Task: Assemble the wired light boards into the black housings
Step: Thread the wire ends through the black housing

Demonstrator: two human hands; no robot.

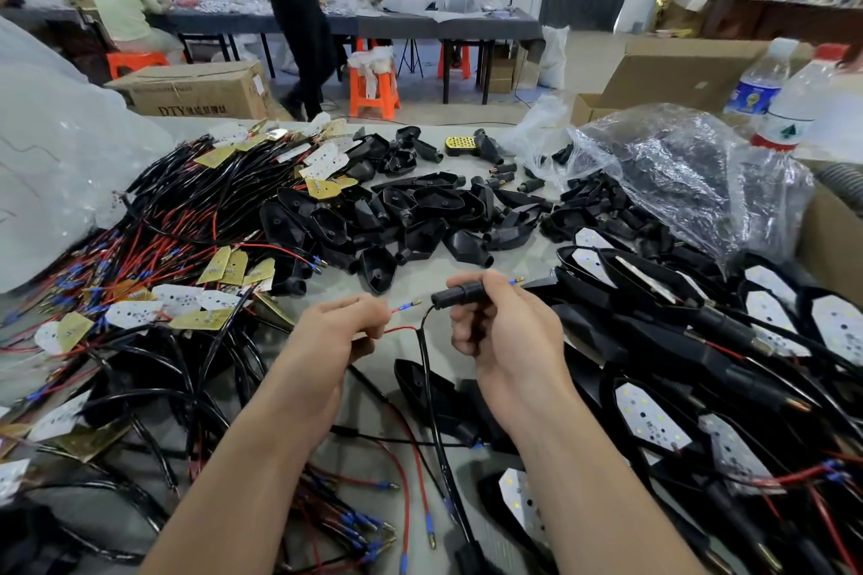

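Observation:
My left hand (343,332) pinches a red wire (401,329) whose blue-sleeved metal tip points right. My right hand (504,332) grips the round stem of a black housing (460,294); a blue wire tip pokes out past my fingers at the right. A black cable (427,369) drops from the stem's open end toward me. Empty black housings (420,219) lie heaped in the middle. Wired light boards (187,219) with red and black leads are piled at the left. Assembled housings with white boards (654,420) lie at the right.
A clear plastic bag (691,173) holding more housings sits at the back right, beside two water bottles (789,103) and cardboard boxes (672,79). White bags (56,145) rise at the left. People work at a far table (420,21).

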